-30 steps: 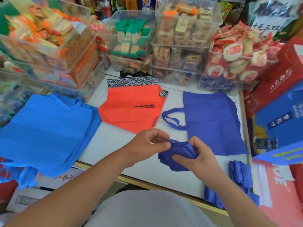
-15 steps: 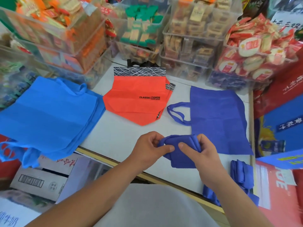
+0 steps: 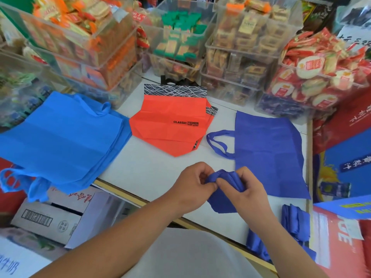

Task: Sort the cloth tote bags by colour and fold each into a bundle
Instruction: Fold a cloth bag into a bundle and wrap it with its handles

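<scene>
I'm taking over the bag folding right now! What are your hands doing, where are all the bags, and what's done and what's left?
Hands: the left hand and right hand both pinch the half-folded dark blue bag over the near edge of the table.
The light blue bags are a flat stack on the left, hanging over the table edge.
The orange bag lies flat in the middle.
The flat dark blue bag lies on the right.
Done: colours sorted; dark blue bundles lie at the near right corner.
Left: finish this bundle, then fold the flat bags.
</scene>
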